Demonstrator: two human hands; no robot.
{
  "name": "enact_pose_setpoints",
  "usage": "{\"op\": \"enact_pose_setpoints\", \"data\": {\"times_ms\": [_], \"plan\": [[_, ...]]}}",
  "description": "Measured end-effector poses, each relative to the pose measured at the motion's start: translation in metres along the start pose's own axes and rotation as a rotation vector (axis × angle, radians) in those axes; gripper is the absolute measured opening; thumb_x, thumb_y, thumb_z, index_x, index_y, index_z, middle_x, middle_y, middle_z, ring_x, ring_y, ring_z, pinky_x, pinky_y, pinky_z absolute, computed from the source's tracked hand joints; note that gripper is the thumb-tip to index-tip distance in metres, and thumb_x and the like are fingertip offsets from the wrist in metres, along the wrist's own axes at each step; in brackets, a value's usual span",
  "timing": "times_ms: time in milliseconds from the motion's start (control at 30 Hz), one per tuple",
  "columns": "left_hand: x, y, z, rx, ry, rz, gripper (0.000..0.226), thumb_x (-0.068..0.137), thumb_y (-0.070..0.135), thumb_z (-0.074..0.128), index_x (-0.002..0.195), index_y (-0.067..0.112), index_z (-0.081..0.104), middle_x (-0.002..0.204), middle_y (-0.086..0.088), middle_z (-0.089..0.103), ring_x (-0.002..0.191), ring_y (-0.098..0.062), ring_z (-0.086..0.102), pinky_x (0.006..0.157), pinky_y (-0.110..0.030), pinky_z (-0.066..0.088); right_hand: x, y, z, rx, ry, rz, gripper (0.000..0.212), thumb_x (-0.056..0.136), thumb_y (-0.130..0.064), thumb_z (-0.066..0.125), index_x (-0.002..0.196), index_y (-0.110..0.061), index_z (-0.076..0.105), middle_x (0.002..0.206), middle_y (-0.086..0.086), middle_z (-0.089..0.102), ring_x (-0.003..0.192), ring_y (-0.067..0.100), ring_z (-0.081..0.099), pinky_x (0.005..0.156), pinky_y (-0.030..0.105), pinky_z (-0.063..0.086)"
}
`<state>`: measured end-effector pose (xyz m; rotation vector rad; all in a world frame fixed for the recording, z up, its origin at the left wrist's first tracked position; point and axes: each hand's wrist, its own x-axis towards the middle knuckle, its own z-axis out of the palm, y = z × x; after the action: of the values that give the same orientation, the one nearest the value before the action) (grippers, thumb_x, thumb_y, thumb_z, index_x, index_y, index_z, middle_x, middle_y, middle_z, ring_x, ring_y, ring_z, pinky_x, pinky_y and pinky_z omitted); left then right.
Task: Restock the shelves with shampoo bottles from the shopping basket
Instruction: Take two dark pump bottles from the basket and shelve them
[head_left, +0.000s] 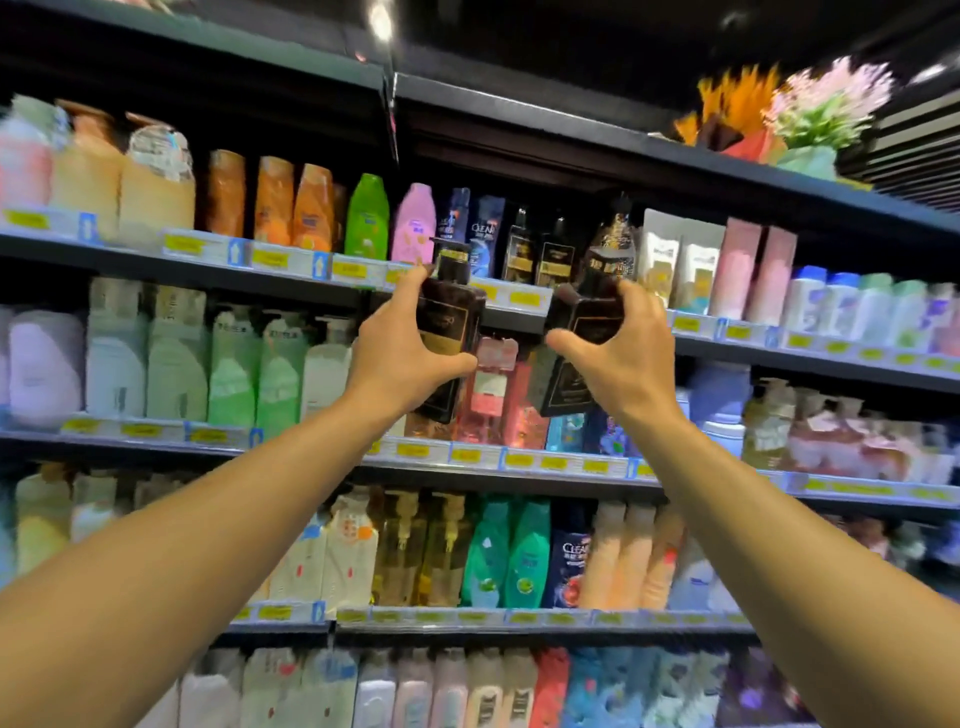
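Observation:
My left hand (402, 358) grips a dark brown pump bottle (451, 312) with a gold label, held upright in front of the shelving. My right hand (621, 358) holds a second dark bottle (584, 312) of the same kind, tilted a little to the right. Both bottles are raised to about the front edge of the upper product shelf (519, 299). On that shelf, just behind them, stand two matching dark bottles (537, 249). The shopping basket is out of view.
Several rows of shelves are packed with shampoo bottles: orange, green and pink ones (363, 218) upper left, white tubes (675, 260) upper right. Artificial flowers (800, 109) sit on the top shelf at the right. Yellow price tags line every shelf edge.

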<state>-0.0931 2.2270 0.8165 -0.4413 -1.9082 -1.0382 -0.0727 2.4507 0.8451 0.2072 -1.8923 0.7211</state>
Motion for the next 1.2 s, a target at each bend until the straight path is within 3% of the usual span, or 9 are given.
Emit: {"op": "enact_pose_setpoints", "data": {"times_ms": [133, 233, 300, 400, 533, 633, 700, 967, 1200], "plan": [[0.016, 0.003, 0.028, -0.001, 0.014, 0.013, 0.101, 0.063, 0.038, 0.088, 0.147, 0.028, 0.033, 0.121, 0.001, 0.063, 0.109, -0.020, 0.058, 0.081, -0.026, 0.040, 0.041, 0.015, -0.004, 0.048, 0.069, -0.048, 0.079, 0.069, -0.046, 0.082, 0.133, -0.010, 0.051, 0.123, 0.005, 0.050, 0.096, 0.001, 0.036, 0.080, 0.003, 0.027], [0.032, 0.001, 0.045, 0.020, 0.033, 0.016, 0.099, 0.063, 0.037, 0.088, 0.146, 0.027, 0.034, 0.122, 0.000, 0.064, 0.112, -0.023, 0.059, 0.087, -0.029, 0.045, 0.071, 0.018, -0.001, 0.085, 0.109, -0.099, 0.076, 0.066, -0.046, 0.082, 0.129, -0.012, 0.054, 0.118, 0.004, 0.047, 0.089, -0.001, 0.034, 0.074, -0.007, 0.027], [0.043, -0.002, 0.052, 0.019, 0.041, 0.025, 0.097, 0.063, 0.037, 0.087, 0.144, 0.029, 0.034, 0.118, 0.001, 0.065, 0.106, -0.023, 0.061, 0.086, -0.033, 0.050, 0.090, 0.018, 0.005, 0.112, 0.127, -0.136, 0.075, 0.067, -0.043, 0.083, 0.128, -0.012, 0.054, 0.114, 0.000, 0.042, 0.084, -0.002, 0.041, 0.072, -0.008, 0.028], [0.062, -0.006, 0.061, 0.015, 0.064, 0.058, 0.095, 0.063, 0.037, 0.087, 0.142, 0.029, 0.035, 0.112, 0.002, 0.065, 0.097, -0.023, 0.063, 0.080, -0.038, 0.054, 0.119, 0.019, 0.017, 0.140, 0.180, -0.188, 0.070, 0.068, -0.037, 0.084, 0.124, -0.010, 0.053, 0.113, 0.000, 0.037, 0.088, -0.022, 0.038, 0.070, -0.009, 0.029], [0.085, -0.014, 0.067, -0.023, 0.096, 0.098, 0.092, 0.061, 0.035, 0.087, 0.139, 0.029, 0.037, 0.108, 0.008, 0.063, 0.092, -0.015, 0.061, 0.073, -0.026, 0.045, 0.150, 0.023, 0.038, 0.175, 0.220, -0.174, 0.073, 0.068, -0.035, 0.085, 0.127, -0.011, 0.050, 0.121, 0.004, 0.038, 0.089, -0.005, 0.043, 0.073, -0.007, 0.032], [0.095, -0.017, 0.068, -0.051, 0.118, 0.130, 0.088, 0.060, 0.033, 0.087, 0.134, 0.032, 0.039, 0.106, 0.011, 0.063, 0.091, -0.011, 0.062, 0.071, -0.018, 0.044, 0.164, 0.032, 0.054, 0.212, 0.256, -0.156, 0.071, 0.069, -0.033, 0.086, 0.126, -0.011, 0.050, 0.120, 0.002, 0.038, 0.091, -0.018, 0.042, 0.071, -0.008, 0.031], [0.101, -0.018, 0.069, -0.060, 0.124, 0.138, 0.085, 0.060, 0.033, 0.086, 0.131, 0.034, 0.039, 0.103, 0.013, 0.062, 0.090, -0.009, 0.062, 0.068, -0.013, 0.043, 0.170, 0.038, 0.065, 0.222, 0.258, -0.129, 0.070, 0.070, -0.031, 0.086, 0.125, -0.011, 0.049, 0.117, 0.000, 0.035, 0.086, -0.016, 0.042, 0.068, -0.009, 0.030], [0.112, -0.021, 0.083, -0.042, 0.186, 0.143, 0.084, 0.061, 0.033, 0.086, 0.131, 0.032, 0.041, 0.104, 0.012, 0.063, 0.094, -0.012, 0.062, 0.074, -0.024, 0.049, 0.187, 0.060, 0.104, 0.093, 0.122, 0.008, 0.073, 0.069, -0.049, 0.081, 0.126, -0.017, 0.048, 0.112, -0.005, 0.032, 0.089, 0.015, 0.047, 0.062, 0.014, 0.030], [0.119, -0.022, 0.088, -0.012, 0.196, 0.148, 0.086, 0.061, 0.036, 0.086, 0.132, 0.033, 0.040, 0.100, 0.014, 0.062, 0.092, -0.013, 0.062, 0.076, -0.030, 0.050, 0.196, 0.063, 0.115, -0.144, 0.114, 0.077, 0.058, 0.070, -0.055, 0.075, 0.108, -0.015, 0.055, 0.123, 0.006, 0.043, 0.113, 0.027, 0.046, 0.085, 0.042, 0.049]]}}
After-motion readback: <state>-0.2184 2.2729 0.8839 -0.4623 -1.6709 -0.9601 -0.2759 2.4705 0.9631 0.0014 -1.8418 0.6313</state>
